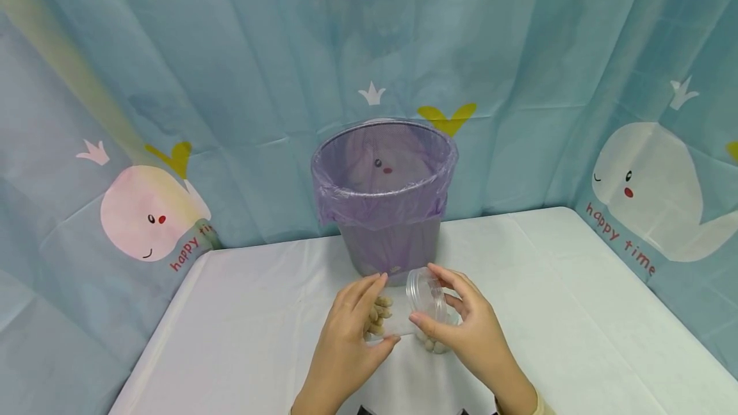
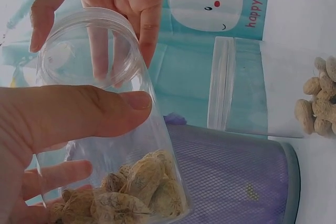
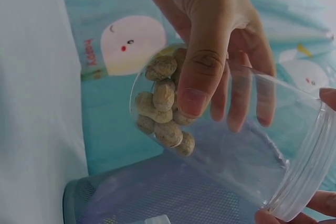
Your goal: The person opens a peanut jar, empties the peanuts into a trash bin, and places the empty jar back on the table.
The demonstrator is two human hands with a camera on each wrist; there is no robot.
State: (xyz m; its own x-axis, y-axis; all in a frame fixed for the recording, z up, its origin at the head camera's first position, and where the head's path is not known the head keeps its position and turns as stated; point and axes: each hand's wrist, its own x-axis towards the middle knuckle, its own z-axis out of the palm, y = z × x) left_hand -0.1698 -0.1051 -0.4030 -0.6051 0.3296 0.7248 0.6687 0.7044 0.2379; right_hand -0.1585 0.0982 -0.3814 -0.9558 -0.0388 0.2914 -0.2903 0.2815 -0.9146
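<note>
My left hand (image 1: 348,341) grips a clear plastic jar (image 1: 399,319), tilted over, thumb on one side and fingers around the other. Peanuts in their shells (image 3: 163,100) are gathered at its bottom end. At the opposite end, my right hand (image 1: 475,328) pinches the jar's clear lid (image 1: 425,293) between thumb and fingers. The lid sits at the mouth; whether it is screwed tight I cannot tell. A second clear jar (image 2: 247,85) stands upright on the table, partly behind the right hand in the head view, with peanuts (image 2: 323,98) at its base.
A purple-grey mesh waste bin (image 1: 394,242), lined with a thin purple bag (image 1: 380,207), stands at the back of the white-covered table (image 1: 254,325), just beyond the hands. Pale blue curtains (image 1: 259,82) with whale prints surround the table on the back and sides.
</note>
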